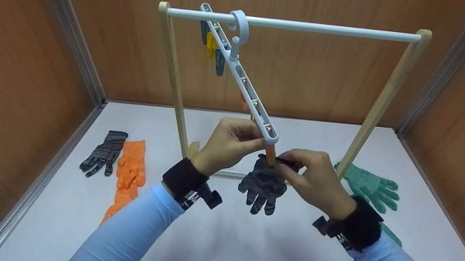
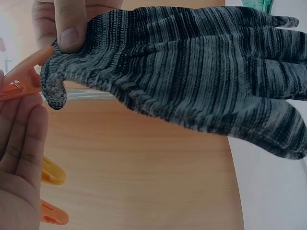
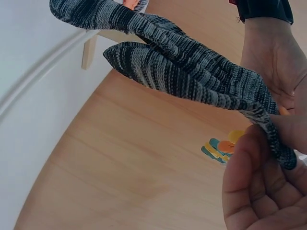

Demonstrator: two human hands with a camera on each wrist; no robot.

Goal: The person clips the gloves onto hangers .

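Observation:
A white clip hanger (image 1: 241,73) hangs tilted from the white rail (image 1: 296,25) of a wooden rack. At its near end my left hand (image 1: 258,143) pinches an orange clip (image 1: 271,155). My right hand (image 1: 285,164) pinches the cuff of a black-and-grey striped glove (image 1: 263,184) right at that clip, and the glove's fingers hang down. In the left wrist view the glove (image 2: 192,72) stretches across, with the orange clip (image 2: 24,72) at its cuff and my left hand (image 2: 19,158) below. In the right wrist view my right hand (image 3: 259,182) holds the glove (image 3: 182,67) by its cuff.
On the white table lie a second striped glove (image 1: 104,152), orange gloves (image 1: 130,170) to the left and green gloves (image 1: 371,185) to the right. The rack's wooden posts (image 1: 177,80) stand either side. Yellow and teal clips (image 1: 211,45) hang further along the hanger. Wooden walls enclose the table.

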